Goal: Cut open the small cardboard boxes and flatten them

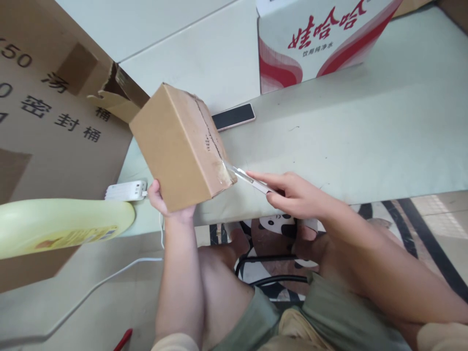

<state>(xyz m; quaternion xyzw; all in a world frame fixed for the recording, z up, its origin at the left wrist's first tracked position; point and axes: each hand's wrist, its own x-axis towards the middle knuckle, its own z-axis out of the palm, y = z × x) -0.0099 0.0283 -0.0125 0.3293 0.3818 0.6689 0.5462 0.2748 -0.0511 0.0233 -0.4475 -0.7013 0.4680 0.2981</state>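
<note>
Cradling the likely light, stiff carton [170, 151] underneath suits the left hand [171, 208], thumb clamping, fingers hidden; right hand [295, 195] pinches a utility knife [254, 182].

Left hand [171, 214] cupped, right hand [293, 195] clasped, index finger [266, 178] extended

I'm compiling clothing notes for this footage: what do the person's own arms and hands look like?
The left hand and right hand are ungloved. The forearms are bare, with no watch or bracelet visible. Pale cream fabric sleeves show at the bottom edge. The left fingers are mostly hidden.
</note>
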